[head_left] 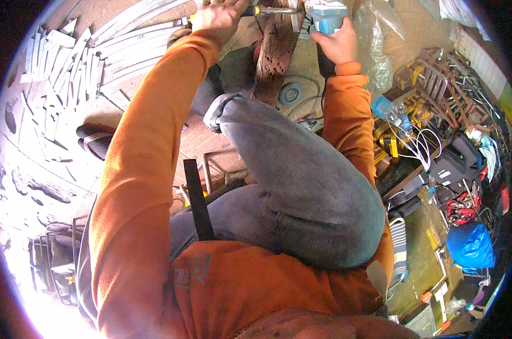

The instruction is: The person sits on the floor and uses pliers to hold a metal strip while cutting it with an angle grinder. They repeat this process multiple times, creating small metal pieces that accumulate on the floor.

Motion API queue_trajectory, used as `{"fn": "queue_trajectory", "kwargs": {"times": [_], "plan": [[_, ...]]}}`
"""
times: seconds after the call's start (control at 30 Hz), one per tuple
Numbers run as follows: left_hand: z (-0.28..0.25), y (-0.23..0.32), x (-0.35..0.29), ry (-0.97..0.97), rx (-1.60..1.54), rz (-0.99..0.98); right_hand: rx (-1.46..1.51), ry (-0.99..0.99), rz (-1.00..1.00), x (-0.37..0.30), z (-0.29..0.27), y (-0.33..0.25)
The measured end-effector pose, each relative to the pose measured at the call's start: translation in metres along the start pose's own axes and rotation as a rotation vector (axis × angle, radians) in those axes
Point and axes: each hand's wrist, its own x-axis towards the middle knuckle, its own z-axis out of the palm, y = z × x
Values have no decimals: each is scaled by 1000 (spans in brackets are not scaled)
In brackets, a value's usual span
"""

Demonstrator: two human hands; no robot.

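At the top edge my left hand is closed over the yellow-and-black handle of what looks like a hammer. Its bare metal shaft points right, toward the top of a rough, pitted wooden beam. My left fingertips are partly cut off by the frame. To the right of the beam, my right hand grips a small clear plastic tub with blue showing through it, thumb on the near side. Both arms reach forward past my bent knee.
Many cut metal strips lie at the left. A blue-grey disc sits beside the beam, with clear plastic wrap farther right. Along the right are yellow power tools, a plastic bottle, white cable and a blue bag.
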Motion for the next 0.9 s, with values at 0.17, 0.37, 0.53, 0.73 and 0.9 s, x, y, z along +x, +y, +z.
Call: {"fn": "queue_trajectory", "kwargs": {"times": [0.17,0.37,0.53,0.73,0.9], "plan": [[-3,4,-1,-83,-13,-73,14,0,12,-8,4,-11],[-1,1,0,-63,33,-24,-35,10,-69,0,9,2],[2,1,-2,-6,17,-3,-60,-4,-64,12,9,12],[3,-1,-1,9,36,22,-99,-7,14,23,12,2],[9,2,1,-103,58,-87,-151,-26,59,24,4,-9]]}}
